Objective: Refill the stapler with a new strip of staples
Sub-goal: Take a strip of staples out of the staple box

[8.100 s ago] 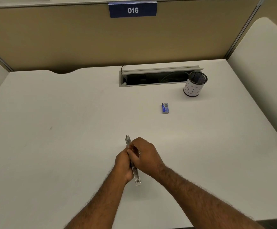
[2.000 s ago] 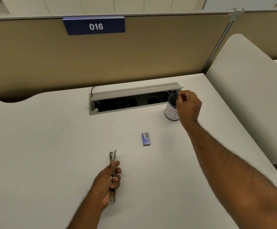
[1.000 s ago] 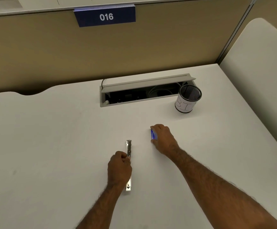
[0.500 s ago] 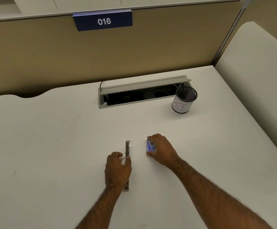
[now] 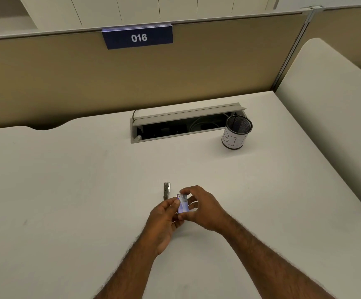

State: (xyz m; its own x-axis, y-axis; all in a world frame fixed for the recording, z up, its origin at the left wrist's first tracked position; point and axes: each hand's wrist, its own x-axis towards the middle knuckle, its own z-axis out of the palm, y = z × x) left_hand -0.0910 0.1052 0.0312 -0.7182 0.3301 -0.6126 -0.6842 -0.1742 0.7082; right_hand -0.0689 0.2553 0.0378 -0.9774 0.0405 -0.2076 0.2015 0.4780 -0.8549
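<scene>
The small blue staple box [image 5: 183, 203] is lifted off the white desk [image 5: 67, 190], held between both hands near the desk's front middle. My right hand [image 5: 203, 207] grips it from the right, fingers over its top and thumb below. My left hand [image 5: 166, 214] pinches its left edge. The slim metal stapler [image 5: 166, 190] lies on the desk just beyond my left hand; only its far end shows, the rest is hidden behind my left hand.
A black mesh cup labelled BIN [image 5: 236, 132] stands at the back right. An open cable tray [image 5: 186, 124] is set into the desk beside it. A tan partition [image 5: 175, 78] closes the back, and a white side panel [image 5: 330, 117] the right.
My right hand has lifted the staple box off the desk and brought it left. My left hand has let go of the stapler and taken the box's left edge.
</scene>
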